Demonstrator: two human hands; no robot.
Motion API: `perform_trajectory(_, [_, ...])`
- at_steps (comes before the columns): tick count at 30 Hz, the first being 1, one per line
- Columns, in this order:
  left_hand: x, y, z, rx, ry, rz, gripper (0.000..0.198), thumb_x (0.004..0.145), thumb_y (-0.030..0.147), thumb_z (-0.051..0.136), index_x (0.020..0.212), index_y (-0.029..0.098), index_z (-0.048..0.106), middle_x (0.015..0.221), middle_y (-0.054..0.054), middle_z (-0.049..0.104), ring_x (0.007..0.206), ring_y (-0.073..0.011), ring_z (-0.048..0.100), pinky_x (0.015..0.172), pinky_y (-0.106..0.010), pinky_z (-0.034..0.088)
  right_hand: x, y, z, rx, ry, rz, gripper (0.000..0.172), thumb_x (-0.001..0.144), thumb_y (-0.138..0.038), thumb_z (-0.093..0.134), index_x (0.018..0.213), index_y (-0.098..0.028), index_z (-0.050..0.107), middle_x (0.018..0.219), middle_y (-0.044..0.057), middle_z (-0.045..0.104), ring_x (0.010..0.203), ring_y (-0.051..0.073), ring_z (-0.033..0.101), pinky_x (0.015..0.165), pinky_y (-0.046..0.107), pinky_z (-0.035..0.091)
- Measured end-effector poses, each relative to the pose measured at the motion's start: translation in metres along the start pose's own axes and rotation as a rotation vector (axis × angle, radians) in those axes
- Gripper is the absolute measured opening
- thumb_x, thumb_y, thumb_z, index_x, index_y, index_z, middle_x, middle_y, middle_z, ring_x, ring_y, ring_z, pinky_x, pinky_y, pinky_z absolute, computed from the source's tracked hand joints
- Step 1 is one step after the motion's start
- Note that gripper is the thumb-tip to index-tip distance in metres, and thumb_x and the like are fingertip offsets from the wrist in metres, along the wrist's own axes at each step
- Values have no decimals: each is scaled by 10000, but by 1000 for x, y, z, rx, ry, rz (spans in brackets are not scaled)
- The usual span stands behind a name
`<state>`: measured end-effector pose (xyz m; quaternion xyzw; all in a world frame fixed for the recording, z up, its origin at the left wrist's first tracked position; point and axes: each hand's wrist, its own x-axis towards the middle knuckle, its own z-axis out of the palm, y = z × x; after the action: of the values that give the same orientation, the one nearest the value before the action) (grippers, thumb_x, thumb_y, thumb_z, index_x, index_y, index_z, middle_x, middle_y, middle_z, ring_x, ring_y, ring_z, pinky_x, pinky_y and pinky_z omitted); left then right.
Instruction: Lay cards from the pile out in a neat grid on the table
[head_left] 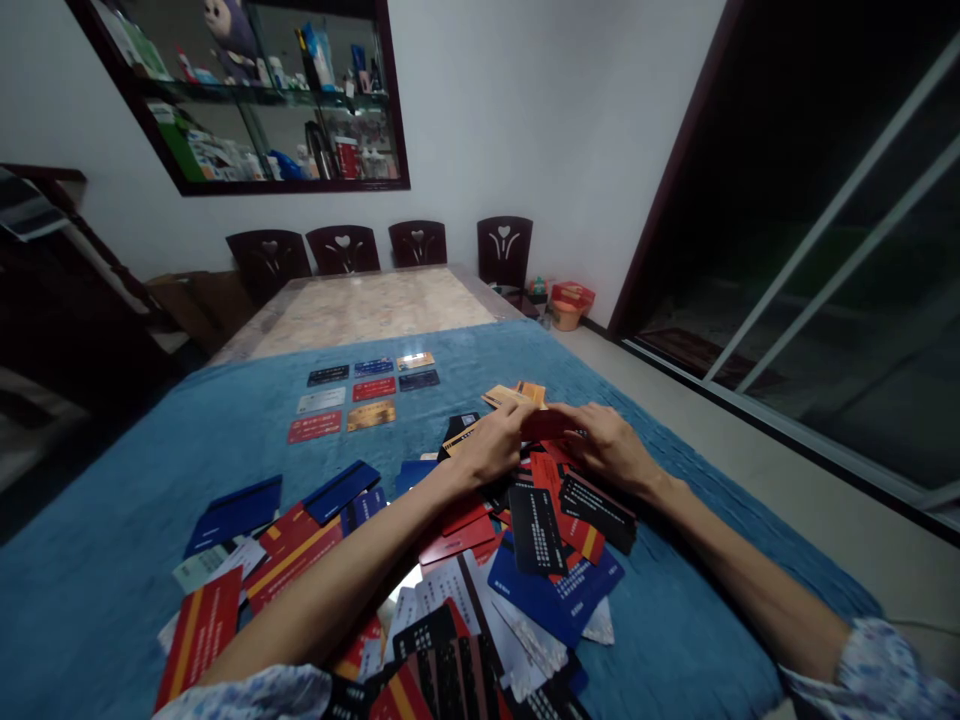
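My left hand (499, 440) is closed over the far part of a loose heap of plastic cards, fingers curled. Opposite it, my right hand (609, 440) is closed too, its fingers reaching toward the left one. Between them, both hands grip a red card (541, 426); whether it is one or a stack I cannot tell. Yellow cards (531, 392) lie just beyond the fingertips. Nearer to me, a black card (537, 528) and a blue card (559, 590) rest on the heap. The fingers partly hide the cards beneath them.
Several cards lie in rough rows on the blue cloth (247, 410), among them a gold card (371, 415). More cards, including a blue card (236, 512), spread under my left forearm. Chairs (505, 250) stand behind the table; a sliding glass door (825, 250) is at the right.
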<state>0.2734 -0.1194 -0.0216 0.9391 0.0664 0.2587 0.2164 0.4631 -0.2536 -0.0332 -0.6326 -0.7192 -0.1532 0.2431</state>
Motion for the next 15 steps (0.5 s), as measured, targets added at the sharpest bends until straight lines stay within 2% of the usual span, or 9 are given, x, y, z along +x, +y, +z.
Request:
perform_trajectory(5, [0,-1,1,11,16,-16,532,729,-28,498,1223,168,523,1149,-99,560,1053,-218,574,937,-360,507,2,-1,4,-1,9,-29,427,951,-213,440,1373,-185,500,987,113,667,879,242,556,780,376,448])
perform_trajectory(15, [2,0,-2,13,23,-31,506,736,-12,513,1205,177,519,1105,-89,541,1048,-223,555,963,-385,493,4,-5,0,-117,52,-112,482,944,-338,487,1384,-140,478,978,127,612,881,255,521,750,364,439])
